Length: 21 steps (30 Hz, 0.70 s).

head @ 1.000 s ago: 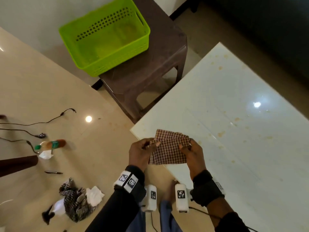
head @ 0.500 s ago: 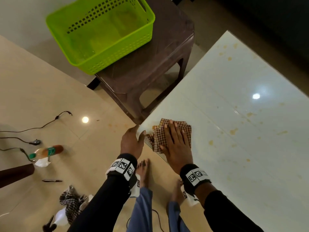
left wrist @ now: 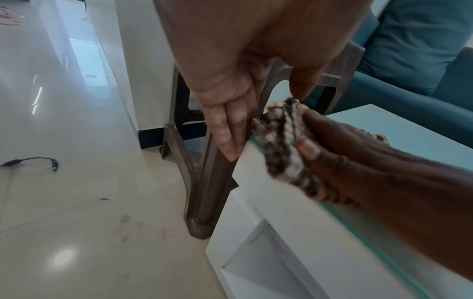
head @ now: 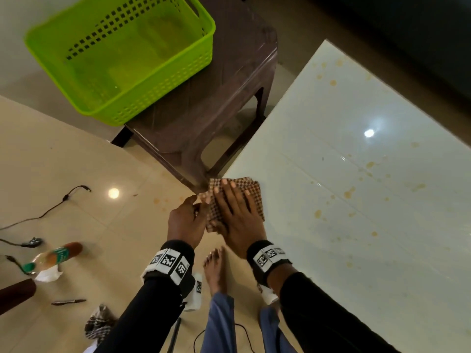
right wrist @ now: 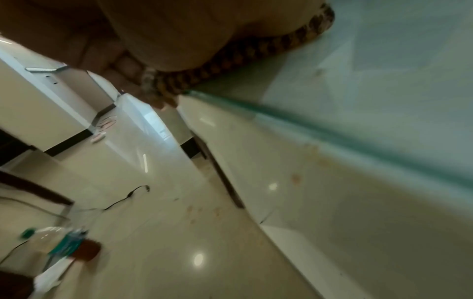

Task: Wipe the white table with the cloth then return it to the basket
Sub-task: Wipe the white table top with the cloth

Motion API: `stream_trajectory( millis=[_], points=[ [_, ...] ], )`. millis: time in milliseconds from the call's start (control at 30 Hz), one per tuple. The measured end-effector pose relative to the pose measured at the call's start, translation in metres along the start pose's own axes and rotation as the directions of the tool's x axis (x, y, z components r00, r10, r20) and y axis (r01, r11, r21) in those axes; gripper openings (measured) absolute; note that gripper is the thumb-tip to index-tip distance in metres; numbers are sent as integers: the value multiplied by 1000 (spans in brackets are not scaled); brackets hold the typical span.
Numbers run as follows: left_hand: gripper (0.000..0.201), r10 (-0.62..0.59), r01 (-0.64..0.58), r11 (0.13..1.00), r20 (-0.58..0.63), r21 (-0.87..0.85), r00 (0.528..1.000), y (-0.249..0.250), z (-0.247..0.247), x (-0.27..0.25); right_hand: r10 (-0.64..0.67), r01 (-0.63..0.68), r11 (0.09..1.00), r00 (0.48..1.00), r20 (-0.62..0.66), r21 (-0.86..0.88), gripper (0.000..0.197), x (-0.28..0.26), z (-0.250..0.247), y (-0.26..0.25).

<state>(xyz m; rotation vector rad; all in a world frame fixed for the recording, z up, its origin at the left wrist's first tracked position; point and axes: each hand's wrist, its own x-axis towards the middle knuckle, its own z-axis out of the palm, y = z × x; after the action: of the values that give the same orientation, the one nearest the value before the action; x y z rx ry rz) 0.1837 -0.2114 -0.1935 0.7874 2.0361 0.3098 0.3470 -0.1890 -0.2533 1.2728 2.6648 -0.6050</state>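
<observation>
A brown-and-white checked cloth (head: 251,197) (left wrist: 281,141) (right wrist: 243,54) lies folded on the near left corner of the white table (head: 356,200), overhanging the edge a little. My right hand (head: 234,212) (left wrist: 345,161) presses flat on it with straight, spread fingers. My left hand (head: 186,220) (left wrist: 230,60) is at the table's corner, its straight fingers against the side and its thumb touching the cloth's edge. The green basket (head: 122,59) stands empty on a brown stool (head: 229,85) beyond the corner.
Yellow-brown stains (head: 348,193) dot the tabletop to the right of the cloth. On the floor at left lie a bottle (head: 54,257), cables (head: 63,200), a pen (head: 68,301) and a checked rag (head: 99,324). My bare foot (head: 215,268) is beside the table.
A second ago both hands held the cloth up over the corner. It now lies on the table under my flat right hand, and my left hand has dropped to the table's edge.
</observation>
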Motion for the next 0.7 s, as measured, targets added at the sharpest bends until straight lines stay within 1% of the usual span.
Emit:
stream_trajectory(
  millis=[33,67,100,133,167,200,233,267,300,333,367,433,467,500,567,600,633,667,700],
  points=[
    [42,-2,2,1000,5,-7,1000,1,-2,0,48,-48,999,999,-22,-6,72,6,-5,11],
    [42,10,-10,1000,1,7,1000,0,-3,1,145,-145,989,988,-44,-6,73,12,-10,21],
    [38,34,-33,999,-8,34,999,-2,-3,2,284,-284,959,956,-72,17,75,18,-15,27],
    [33,51,-50,997,-21,59,998,-4,-2,4,412,-408,911,907,-85,60,76,22,-19,27],
    [31,60,-57,996,-37,72,998,-6,-2,5,476,-470,879,875,-87,82,76,25,-21,22],
    [29,61,-57,996,-45,76,997,-6,-3,6,459,-454,888,885,-75,71,76,24,-21,15],
    [28,61,-56,995,-50,85,997,-5,-3,5,380,-379,925,924,-46,36,75,19,-18,6],
    [27,72,-67,992,-46,103,996,-5,-3,6,275,-275,961,961,-16,-12,75,13,-13,0],
    [26,89,-84,988,-31,132,996,-6,-2,7,172,-172,983,985,3,-58,75,7,-9,-3],
    [26,100,-97,981,-10,166,995,-8,-1,8,99,-98,990,995,6,-103,77,3,-10,-1],
    [25,106,-103,976,-7,190,994,-9,0,10,51,-51,987,999,-2,-151,80,6,-15,7],
    [26,90,-85,979,-23,185,996,-11,0,13,-16,3,974,998,-55,-226,88,21,-28,29],
    [28,81,-75,983,-29,167,996,-14,1,15,-13,-8,976,995,-99,-217,89,31,-36,41],
    [29,76,-71,987,-30,143,997,-15,1,17,47,-67,986,989,-138,-150,89,42,-44,54],
    [28,69,-65,993,-39,95,997,-17,1,20,230,-234,972,962,-148,-9,85,60,-54,74],
    [27,63,-59,996,-40,73,997,-19,1,21,290,-291,957,946,-143,12,81,62,-54,75],
    [26,55,-53,997,-39,49,998,-19,1,21,311,-314,949,941,-136,0,77,62,-50,72],
    [25,43,-42,999,-36,21,998,-20,1,22,282,-288,957,953,-114,-38,74,57,-43,63],
    [24,21,-22,1000,-28,-15,999,-20,0,24,202,-207,975,977,-76,-76,72,48,-37,51]
  ],
)
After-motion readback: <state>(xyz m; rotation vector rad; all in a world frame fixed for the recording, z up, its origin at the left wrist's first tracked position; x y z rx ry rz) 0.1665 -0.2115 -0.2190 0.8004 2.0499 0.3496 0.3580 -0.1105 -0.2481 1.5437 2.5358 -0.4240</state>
